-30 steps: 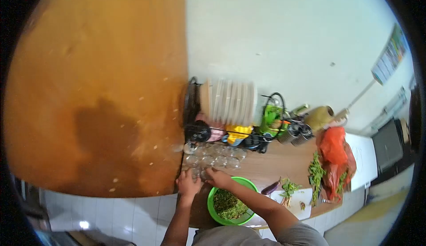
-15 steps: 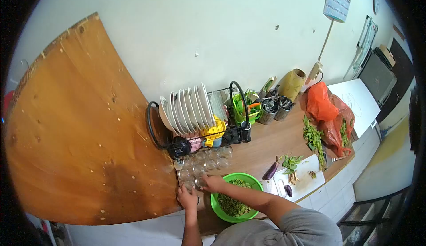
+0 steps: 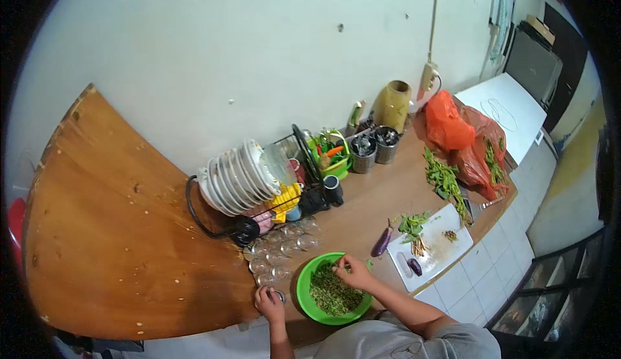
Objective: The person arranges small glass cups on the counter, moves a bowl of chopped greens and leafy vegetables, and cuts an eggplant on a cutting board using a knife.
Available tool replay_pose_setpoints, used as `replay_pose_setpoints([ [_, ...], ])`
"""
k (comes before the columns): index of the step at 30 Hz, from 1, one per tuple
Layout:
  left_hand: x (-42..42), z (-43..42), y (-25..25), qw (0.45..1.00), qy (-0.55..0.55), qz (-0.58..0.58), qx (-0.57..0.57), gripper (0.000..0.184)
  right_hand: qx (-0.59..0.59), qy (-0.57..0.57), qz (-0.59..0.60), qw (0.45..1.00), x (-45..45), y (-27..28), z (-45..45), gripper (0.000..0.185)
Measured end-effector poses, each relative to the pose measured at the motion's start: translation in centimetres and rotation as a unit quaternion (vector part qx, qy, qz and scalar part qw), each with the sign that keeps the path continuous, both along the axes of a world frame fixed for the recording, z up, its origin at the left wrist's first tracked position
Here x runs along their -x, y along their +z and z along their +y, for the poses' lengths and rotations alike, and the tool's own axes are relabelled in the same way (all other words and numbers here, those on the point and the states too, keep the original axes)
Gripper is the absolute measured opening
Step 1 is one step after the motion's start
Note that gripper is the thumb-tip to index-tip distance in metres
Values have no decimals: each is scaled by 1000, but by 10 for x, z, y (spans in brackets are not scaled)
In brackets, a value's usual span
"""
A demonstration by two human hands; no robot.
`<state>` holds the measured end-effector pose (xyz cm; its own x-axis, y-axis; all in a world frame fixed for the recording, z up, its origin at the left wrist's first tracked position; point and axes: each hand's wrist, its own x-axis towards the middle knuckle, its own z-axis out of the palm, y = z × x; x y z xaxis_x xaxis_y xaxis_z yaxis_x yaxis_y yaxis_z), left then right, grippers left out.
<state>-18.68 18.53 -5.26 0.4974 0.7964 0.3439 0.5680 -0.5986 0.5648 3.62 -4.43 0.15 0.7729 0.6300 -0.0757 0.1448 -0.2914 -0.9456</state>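
My left hand (image 3: 268,304) is at the near left corner of the table, its fingers curled against a small round glass (image 3: 280,296). My right hand (image 3: 352,272) hovers over the upper right of a green basin (image 3: 303,294), fingers bent and somewhat apart, with nothing visible in them. Chopped greens (image 3: 336,291) fill the basin's bottom. Rows of clear glasses (image 3: 284,249) stand beyond my left hand, below the dish rack.
A black rack (image 3: 189,204) holds white plates (image 3: 236,178). To the right are an eggplant (image 3: 383,241), a white cutting board (image 3: 440,255), leafy stems (image 3: 442,176), red plastic bags (image 3: 449,123) and metal utensil cups (image 3: 363,158). A curved wooden panel (image 3: 129,229) rises at left.
The view has swung to the right. My right hand has left the glasses and moved right, over the green basin. My left hand has stayed near the table's left corner.
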Motion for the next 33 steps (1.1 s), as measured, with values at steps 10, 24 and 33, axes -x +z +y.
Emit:
replay_pose_setpoints([
  [10,-56,-65,29,995,-70,70,11,18,-39,-60,78,994,-37,-59,-71,22],
  [24,-60,-214,49,995,46,89,28,19,-44,60,45,996,-213,-102,14,55],
  [33,14,-314,19,967,223,78,92,17,0,119,139,983,-260,-115,75,48],
])
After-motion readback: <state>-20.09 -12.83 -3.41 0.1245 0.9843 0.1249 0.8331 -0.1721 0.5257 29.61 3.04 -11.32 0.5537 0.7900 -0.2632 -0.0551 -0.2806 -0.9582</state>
